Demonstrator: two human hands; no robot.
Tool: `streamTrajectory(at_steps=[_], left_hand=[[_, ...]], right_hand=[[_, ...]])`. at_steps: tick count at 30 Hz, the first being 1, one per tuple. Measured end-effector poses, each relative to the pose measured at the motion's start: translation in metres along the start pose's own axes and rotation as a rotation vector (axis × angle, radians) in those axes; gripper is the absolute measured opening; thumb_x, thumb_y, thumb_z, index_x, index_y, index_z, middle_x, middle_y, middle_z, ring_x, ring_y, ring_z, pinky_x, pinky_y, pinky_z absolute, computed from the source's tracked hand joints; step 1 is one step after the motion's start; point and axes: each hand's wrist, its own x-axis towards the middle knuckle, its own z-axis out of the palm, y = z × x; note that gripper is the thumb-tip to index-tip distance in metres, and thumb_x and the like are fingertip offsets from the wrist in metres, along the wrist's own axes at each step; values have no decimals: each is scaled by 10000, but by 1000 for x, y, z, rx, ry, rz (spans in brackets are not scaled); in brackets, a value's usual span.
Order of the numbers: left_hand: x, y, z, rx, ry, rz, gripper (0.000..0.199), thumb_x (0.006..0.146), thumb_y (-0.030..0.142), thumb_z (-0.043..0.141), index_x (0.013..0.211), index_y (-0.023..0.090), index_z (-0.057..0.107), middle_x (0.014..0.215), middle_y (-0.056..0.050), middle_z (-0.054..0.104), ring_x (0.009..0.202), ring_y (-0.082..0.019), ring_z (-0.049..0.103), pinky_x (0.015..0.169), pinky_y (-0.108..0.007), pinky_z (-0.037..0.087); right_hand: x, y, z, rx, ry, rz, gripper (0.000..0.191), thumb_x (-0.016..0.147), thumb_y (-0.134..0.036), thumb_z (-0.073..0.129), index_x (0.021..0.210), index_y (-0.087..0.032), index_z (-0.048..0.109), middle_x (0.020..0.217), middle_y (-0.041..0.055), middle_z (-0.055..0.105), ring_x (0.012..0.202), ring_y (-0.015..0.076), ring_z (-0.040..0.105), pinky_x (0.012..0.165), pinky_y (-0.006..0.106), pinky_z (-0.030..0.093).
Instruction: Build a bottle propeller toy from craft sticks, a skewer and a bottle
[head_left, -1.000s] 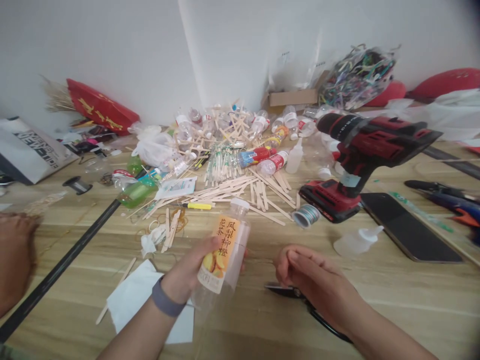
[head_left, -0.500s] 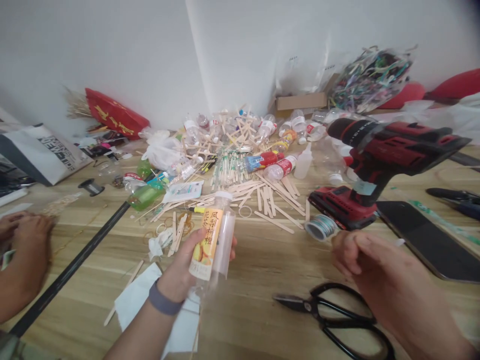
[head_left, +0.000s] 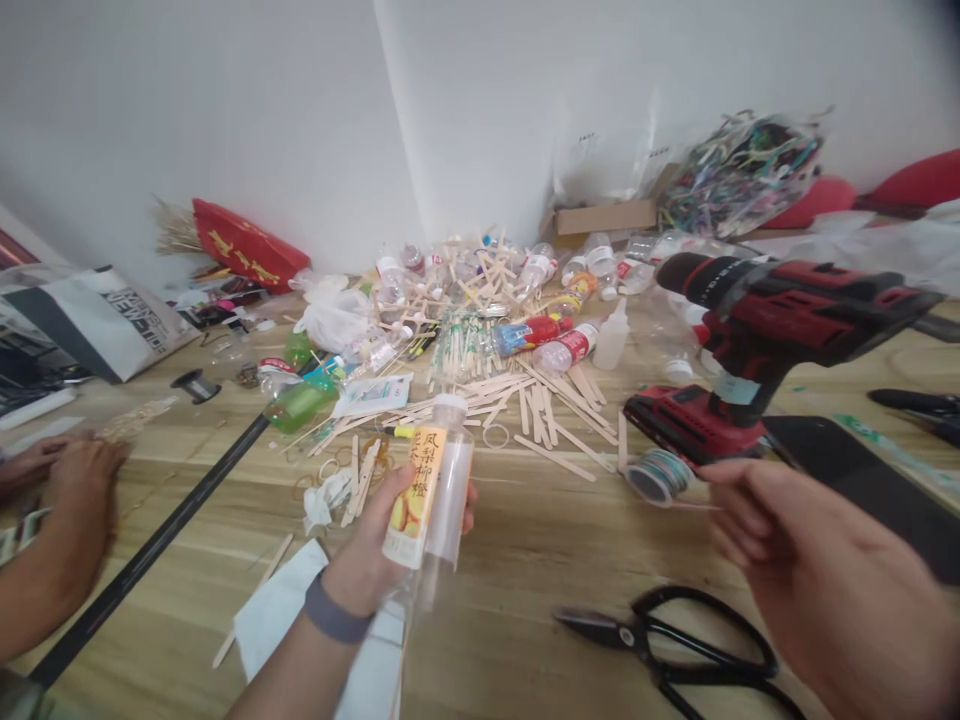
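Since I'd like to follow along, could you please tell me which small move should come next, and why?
Probably close the right hand around the multicoloured spool: its fingertips are right beside that spool, while the left hand holds the labelled bottle.

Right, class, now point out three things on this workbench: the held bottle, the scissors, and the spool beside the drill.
Held bottle [head_left: 426,490]: head view, on its printed label.
Scissors [head_left: 627,637]: head view, at the pivot.
Spool [head_left: 673,472]: head view, on its wound strands.
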Motion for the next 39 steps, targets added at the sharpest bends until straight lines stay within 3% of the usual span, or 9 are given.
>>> streamTrajectory(at_steps=[2, 5, 9, 13, 24, 28, 33, 39], left_hand=[[1, -5, -2, 2, -36, -32, 476, 767, 490, 665, 1021, 89, 704, 878, -131, 740, 714, -214, 692, 650, -275, 535], [1, -9, -1, 10, -94, -82, 483, 771, 496, 661, 1038, 95, 700, 875, -123, 745, 701, -212, 699, 600, -257, 531], [0, -12, 4, 32, -114, -114, 484, 753, 512, 679, 1007, 101, 714, 877, -126, 748, 686, -215, 699, 572, -248, 523], [1, -15, 6, 45, -111, -153, 455, 736, 499, 699, 956, 102, 731, 869, -126, 749, 672, -205, 696, 579, -240, 523], [5, -20, 9, 21, -112, -201, 503, 665, 486, 768, 902, 43, 743, 835, -129, 756, 642, -193, 690, 550, -231, 529], [6, -21, 3, -2, -132, -204, 484, 691, 468, 756, 931, 48, 736, 863, -128, 760, 674, -198, 702, 591, -238, 537], [6, -18, -4, -27, -157, -168, 422, 751, 463, 699, 965, 100, 718, 885, -111, 759, 722, -215, 712, 585, -248, 536], [7, -14, -7, 13, -144, -152, 465, 717, 485, 719, 942, 78, 713, 880, -129, 754, 726, -226, 711, 580, -249, 541]], right_hand=[[-10, 3, 13, -109, -24, 10, 335, 791, -558, 632, 762, -230, 691, 530, -21, 394, 489, 136, 380, 434, 288, 302], [-23, 7, 28, -253, -206, 4, 427, 813, -598, 582, 837, -195, 721, 521, -12, 471, 490, 139, 456, 457, 272, 370], [-32, 8, 37, -283, -371, -10, 428, 843, -563, 551, 852, -173, 729, 511, -16, 472, 476, 136, 473, 456, 258, 389], [-35, 8, 42, -288, -436, -1, 407, 876, -520, 520, 890, -179, 742, 508, -22, 464, 461, 121, 448, 434, 233, 374], [-40, 6, 42, -379, -564, -165, 419, 947, -498, 435, 851, -205, 719, 607, 9, 579, 573, 138, 559, 554, 233, 460], [-38, 6, 40, -424, -546, -186, 431, 947, -495, 430, 827, -202, 722, 578, 1, 557, 541, 134, 538, 526, 230, 441], [-32, 6, 31, -474, -428, -194, 385, 929, -466, 470, 844, -203, 739, 553, -11, 502, 516, 139, 517, 499, 244, 416], [-24, 2, 23, -463, -293, -141, 419, 874, -539, 517, 782, -192, 735, 525, -16, 461, 473, 138, 480, 425, 239, 386]])
